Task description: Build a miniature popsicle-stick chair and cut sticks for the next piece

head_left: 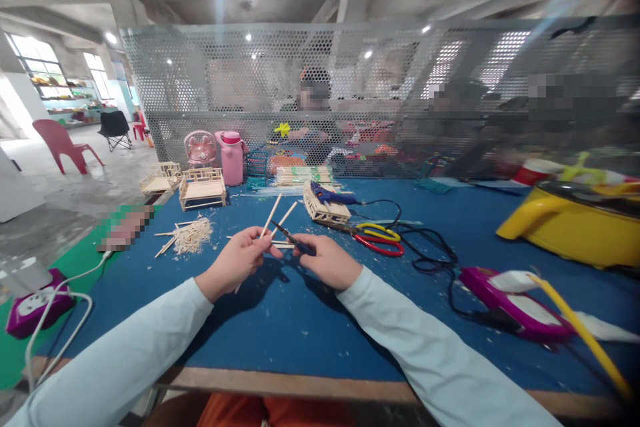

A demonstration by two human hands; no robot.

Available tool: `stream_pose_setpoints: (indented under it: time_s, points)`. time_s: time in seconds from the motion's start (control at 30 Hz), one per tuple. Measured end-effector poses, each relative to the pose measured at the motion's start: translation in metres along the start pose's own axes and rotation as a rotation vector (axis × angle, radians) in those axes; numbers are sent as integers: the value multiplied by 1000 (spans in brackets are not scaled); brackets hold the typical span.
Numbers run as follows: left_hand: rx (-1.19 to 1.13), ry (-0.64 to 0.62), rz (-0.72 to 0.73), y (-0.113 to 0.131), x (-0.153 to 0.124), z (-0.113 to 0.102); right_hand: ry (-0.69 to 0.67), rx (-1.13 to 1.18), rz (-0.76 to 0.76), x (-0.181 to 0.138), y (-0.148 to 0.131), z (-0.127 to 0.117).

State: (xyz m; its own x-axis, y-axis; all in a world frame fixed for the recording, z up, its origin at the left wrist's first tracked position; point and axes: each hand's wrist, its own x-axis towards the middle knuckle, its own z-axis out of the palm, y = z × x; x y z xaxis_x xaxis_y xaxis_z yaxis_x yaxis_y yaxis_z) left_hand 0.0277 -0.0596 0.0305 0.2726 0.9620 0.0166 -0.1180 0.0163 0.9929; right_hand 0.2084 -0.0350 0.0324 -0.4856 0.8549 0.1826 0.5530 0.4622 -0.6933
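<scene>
Left hand (239,260) grip pinching two sticks (278,219), right hand (327,260) closed round cutters (294,240) touching them

No readable text, label, brand, number or sign appears anywhere; the items on the blue table (280,320) show no legible print, and several areas are blurred

Left hand (235,261) pinches a couple of thin wooden sticks (274,219), right hand (327,259) grips small dark cutters (294,239) with the tip right at them. All over a blue table (280,327). Pile of stick offcuts (193,236) off to the left, red and yellow scissors (376,239) to the right.
</scene>
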Motion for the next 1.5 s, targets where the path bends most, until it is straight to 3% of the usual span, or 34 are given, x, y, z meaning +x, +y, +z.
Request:
stream_pose_setpoints:
  time_s: [0.3,0.6,0.77,1.1,1.5]
  points:
    - [64,29,13,-2,0,1,112,-115,-45,-4,-1,5]
    - [161,79,68,-13,5,-5,190,-322,20,-2,-2,15]
    - [309,51,166,-8,2,-7,187,-282,-9,-4,-3,13]
    - [416,61,204,2,-4,-4,147,-193,-27,-5,0,16]
    - [53,59,51,-10,-2,3,187,-350,-62,-3,0,11]
